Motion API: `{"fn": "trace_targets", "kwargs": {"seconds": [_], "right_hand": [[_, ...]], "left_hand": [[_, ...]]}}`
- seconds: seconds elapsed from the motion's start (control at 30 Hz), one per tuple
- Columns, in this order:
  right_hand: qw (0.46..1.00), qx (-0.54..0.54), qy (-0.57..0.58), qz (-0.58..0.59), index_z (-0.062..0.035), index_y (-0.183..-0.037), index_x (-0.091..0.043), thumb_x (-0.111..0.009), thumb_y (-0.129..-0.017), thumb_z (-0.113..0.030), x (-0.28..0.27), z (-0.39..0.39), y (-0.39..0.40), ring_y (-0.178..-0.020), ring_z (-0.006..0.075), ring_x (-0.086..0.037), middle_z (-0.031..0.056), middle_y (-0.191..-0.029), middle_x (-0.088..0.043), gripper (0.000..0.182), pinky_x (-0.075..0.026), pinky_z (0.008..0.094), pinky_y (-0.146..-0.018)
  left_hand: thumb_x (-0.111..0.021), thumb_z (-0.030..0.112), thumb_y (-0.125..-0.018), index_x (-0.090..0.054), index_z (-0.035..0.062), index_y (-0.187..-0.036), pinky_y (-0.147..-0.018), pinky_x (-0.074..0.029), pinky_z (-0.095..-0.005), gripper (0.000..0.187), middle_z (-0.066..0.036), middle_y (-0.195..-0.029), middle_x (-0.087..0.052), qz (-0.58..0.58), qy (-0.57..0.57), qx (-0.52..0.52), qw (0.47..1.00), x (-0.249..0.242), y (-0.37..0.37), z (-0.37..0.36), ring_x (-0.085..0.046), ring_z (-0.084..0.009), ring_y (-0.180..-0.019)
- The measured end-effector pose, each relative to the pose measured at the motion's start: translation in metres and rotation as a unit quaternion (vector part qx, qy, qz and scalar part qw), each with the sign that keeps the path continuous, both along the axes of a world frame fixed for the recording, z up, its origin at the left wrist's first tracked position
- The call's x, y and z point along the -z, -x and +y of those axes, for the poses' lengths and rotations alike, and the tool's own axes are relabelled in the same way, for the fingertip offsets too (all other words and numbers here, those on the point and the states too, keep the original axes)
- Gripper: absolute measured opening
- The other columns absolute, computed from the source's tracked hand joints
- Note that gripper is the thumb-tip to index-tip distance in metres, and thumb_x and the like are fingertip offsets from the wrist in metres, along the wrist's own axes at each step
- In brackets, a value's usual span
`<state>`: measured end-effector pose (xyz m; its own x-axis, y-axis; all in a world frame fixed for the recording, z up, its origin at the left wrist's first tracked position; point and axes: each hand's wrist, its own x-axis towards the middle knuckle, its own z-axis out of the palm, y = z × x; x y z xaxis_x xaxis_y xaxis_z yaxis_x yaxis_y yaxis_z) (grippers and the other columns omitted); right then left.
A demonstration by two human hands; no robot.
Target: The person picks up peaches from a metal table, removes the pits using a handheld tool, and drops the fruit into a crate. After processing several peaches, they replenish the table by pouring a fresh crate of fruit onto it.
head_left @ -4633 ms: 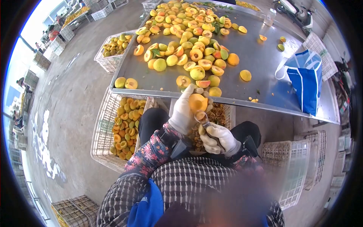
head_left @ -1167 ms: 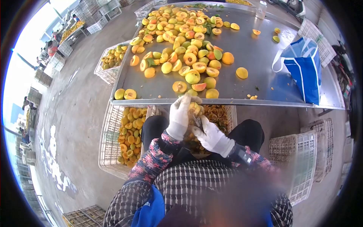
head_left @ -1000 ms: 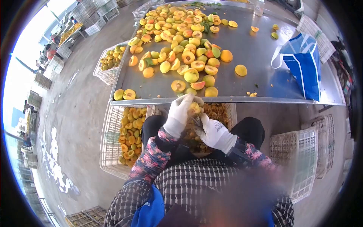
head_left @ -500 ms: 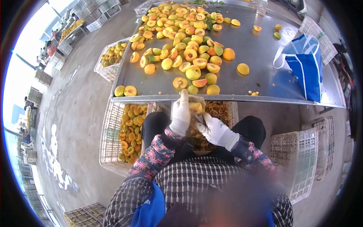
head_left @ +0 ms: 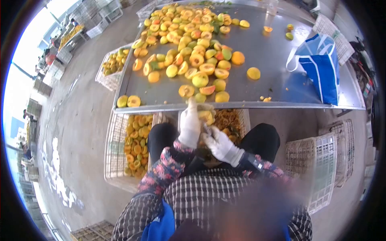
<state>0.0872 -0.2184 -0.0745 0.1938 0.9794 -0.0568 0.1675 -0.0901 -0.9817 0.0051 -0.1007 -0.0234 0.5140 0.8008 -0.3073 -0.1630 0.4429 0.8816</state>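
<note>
My left hand (head_left: 190, 125), in a white glove, is closed around a yellow peach half (head_left: 206, 117) just below the table's front edge. My gloved right hand (head_left: 222, 147) grips a small metal tool (head_left: 207, 129), its tip against or close to the fruit. The tool's exact kind is hard to make out. Under both hands stands a crate (head_left: 245, 124) of brownish pits and scraps, partly hidden by my arms. A cut peach (head_left: 186, 91) lies on the table just beyond my left fingertips.
Many peaches, whole and halved, cover the left of the metal table (head_left: 265, 86). A blue bag (head_left: 317, 72) stands at its right. Crates of peaches (head_left: 136, 142) are at lower left, and stacked white crates (head_left: 311, 168) at lower right. Other people are far left.
The view has shifted slightly, so the table and peaches appear a little further left. Both hands keep their hold on the peach half and the tool, the right wrist turning slightly.
</note>
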Motion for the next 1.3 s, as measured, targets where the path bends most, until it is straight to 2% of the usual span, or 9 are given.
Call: {"fn": "trace_targets", "kwargs": {"seconds": [0.2, 0.3, 0.43, 0.53, 0.63, 0.73, 1.03, 1.2, 1.3], "right_hand": [[0.996, -0.035, -0.030, -0.075, 0.0034, -0.118, -0.050, -0.052, -0.098, -0.041, -0.005, 0.000, -0.011, -0.088, 0.0366, -0.064, 0.0229, -0.096, -0.065, 0.049, -0.048, 0.0429, -0.078], [0.998, -0.023, -0.058, 0.027, 0.0024, -0.115, -0.049, -0.052, -0.099, -0.040, -0.002, 0.003, -0.003, -0.080, 0.0335, -0.062, 0.0197, -0.091, -0.064, 0.046, -0.048, 0.0427, -0.075], [0.956, -0.050, 0.130, 0.259, 0.0017, -0.110, -0.049, -0.051, -0.099, -0.042, -0.024, -0.002, -0.001, -0.076, 0.0279, -0.060, 0.0149, -0.084, -0.062, 0.045, -0.047, 0.0387, -0.071], [0.992, 0.014, -0.111, -0.058, -0.0022, -0.107, -0.049, -0.052, -0.099, -0.040, 0.007, -0.001, 0.004, -0.066, 0.0170, -0.054, 0.0048, -0.076, -0.055, 0.039, -0.043, 0.0298, -0.060], [0.986, 0.031, -0.150, -0.071, -0.0076, -0.104, -0.049, -0.052, -0.100, -0.038, 0.013, 0.003, 0.007, -0.055, 0.0089, -0.046, -0.0018, -0.070, -0.047, 0.031, -0.035, 0.0237, -0.049], [0.903, -0.071, 0.163, 0.391, -0.0108, -0.102, -0.049, -0.051, -0.100, -0.037, -0.031, -0.011, 0.004, -0.046, 0.0088, -0.041, -0.0014, -0.066, -0.046, 0.027, -0.031, 0.0235, -0.042], [0.798, -0.141, 0.126, 0.572, -0.0086, -0.101, -0.057, -0.042, -0.104, -0.039, -0.039, -0.020, -0.023, -0.041, 0.0103, -0.039, -0.0009, -0.059, -0.042, 0.034, -0.032, 0.0232, -0.038], [0.948, -0.131, 0.200, 0.208, -0.0068, -0.113, -0.052, -0.043, -0.102, -0.046, -0.031, -0.035, -0.042, -0.047, 0.0096, -0.047, -0.0006, -0.062, -0.050, 0.042, -0.038, 0.0238, -0.046], [0.953, -0.103, 0.114, -0.261, -0.0046, -0.126, -0.045, -0.052, -0.098, -0.029, 0.000, -0.052, -0.043, -0.067, 0.0367, -0.063, 0.0196, -0.073, -0.061, 0.038, -0.047, 0.0449, -0.058]], "left_hand": [[-0.035, 0.050, -0.103, -0.066, -0.0077, -0.090, -0.070, -0.056, -0.0321, 0.066, -0.017, -0.084, -0.069, 0.009, 0.009, 0.015, 1.000, -0.006, -0.002, 0.001, -0.067, -0.0213, -0.076], [-0.037, 0.051, -0.102, -0.064, -0.0074, -0.091, -0.067, -0.057, -0.0341, 0.065, -0.017, -0.086, -0.068, 0.012, -0.003, 0.021, 1.000, -0.015, -0.001, -0.003, -0.067, -0.0231, -0.076], [-0.041, 0.052, -0.101, -0.063, -0.0076, -0.092, -0.065, -0.058, -0.0361, 0.064, -0.018, -0.090, -0.067, -0.023, -0.016, -0.017, 0.999, -0.006, -0.002, -0.006, -0.068, -0.0253, -0.075], [-0.043, 0.052, -0.100, -0.063, -0.0081, -0.092, -0.064, -0.058, -0.0366, 0.064, -0.019, -0.091, -0.067, -0.011, -0.029, -0.014, 0.999, -0.005, -0.001, -0.009, -0.068, -0.0260, -0.075], [-0.043, 0.052, -0.100, -0.063, -0.0083, -0.091, -0.063, -0.058, -0.0363, 0.064, -0.020, -0.091, -0.067, -0.015, -0.023, 0.024, 0.999, -0.002, 0.001, -0.005, -0.068, -0.0261, -0.075], [-0.044, 0.053, -0.099, -0.062, -0.0072, -0.090, -0.062, -0.058, -0.0361, 0.063, -0.020, -0.091, -0.067, -0.024, -0.008, 0.084, 0.996, 0.004, 0.008, 0.001, -0.068, -0.0264, -0.075], [-0.052, 0.057, -0.094, -0.059, 0.0018, -0.109, -0.073, -0.057, -0.0455, 0.058, -0.013, -0.101, -0.064, -0.128, 0.204, 0.011, 0.970, -0.005, 0.001, 0.005, -0.067, -0.0316, -0.088], [-0.052, 0.046, -0.098, -0.061, 0.0012, -0.107, -0.075, -0.056, -0.0506, 0.046, -0.015, -0.103, -0.066, -0.150, 0.142, -0.024, 0.978, 0.008, 0.048, 0.035, -0.067, -0.0354, -0.090], [-0.053, 0.037, -0.099, -0.064, -0.0005, -0.111, -0.079, -0.054, -0.0336, 0.041, -0.014, -0.099, -0.069, 0.004, -0.079, -0.032, 0.996, 0.001, 0.111, 0.062, -0.068, -0.0287, -0.087]]}}
